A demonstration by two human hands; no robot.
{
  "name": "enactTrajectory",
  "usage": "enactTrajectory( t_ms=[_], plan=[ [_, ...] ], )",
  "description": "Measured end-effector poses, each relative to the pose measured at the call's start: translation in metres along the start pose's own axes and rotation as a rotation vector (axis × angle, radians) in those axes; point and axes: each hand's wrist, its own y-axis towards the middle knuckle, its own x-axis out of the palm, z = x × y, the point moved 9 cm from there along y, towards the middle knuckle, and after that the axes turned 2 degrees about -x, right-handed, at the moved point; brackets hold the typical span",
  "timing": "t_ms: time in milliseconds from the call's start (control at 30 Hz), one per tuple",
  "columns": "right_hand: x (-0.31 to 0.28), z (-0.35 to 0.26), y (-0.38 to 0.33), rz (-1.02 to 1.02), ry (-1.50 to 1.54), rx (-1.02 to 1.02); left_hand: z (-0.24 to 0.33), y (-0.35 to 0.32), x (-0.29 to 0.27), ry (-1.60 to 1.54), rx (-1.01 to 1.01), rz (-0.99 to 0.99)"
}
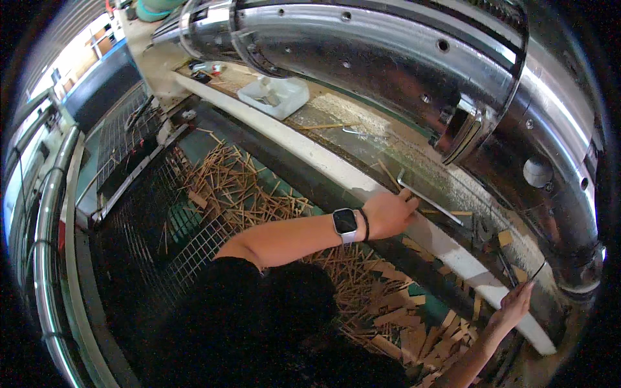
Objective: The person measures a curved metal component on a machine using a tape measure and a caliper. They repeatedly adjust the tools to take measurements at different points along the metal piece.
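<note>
My left hand, wearing a watch and a dark band at the wrist, rests at the long white rail. Its fingers are curled; anything inside them is hidden. Just beyond the fingertips lies an L-shaped silver hex key. Farther right and nearer to me, my right hand is closed on a thin dark rod whose tip points away over the rail. Above both hands runs a large shiny metal cylinder with round holes and a slot-like recess on its underside.
A white plastic tub with pieces inside stands behind the rail; another thin metal rod lies nearby. Cardboard strips pile up below, over a wire grid. A chrome pipe runs along the left.
</note>
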Motion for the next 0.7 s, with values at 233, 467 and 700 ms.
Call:
enactTrajectory(
  t_ms=[233, 467, 700],
  plan=[
    [0.046, -0.015, -0.017, -0.088, 0.380, 0.526, -0.084, -0.021, -0.035, 0.269, -0.235, -0.033],
    [0.026, -0.005, 0.000, -0.203, -0.141, 0.370, -0.120, -0.018, -0.031, 0.171, -0.168, 0.025],
    [-0.005, 0.055, 0.036, -0.016, -0.152, 0.032, -0.122, -0.021, -0.028, 0.016, -0.153, 0.055]
  ],
)
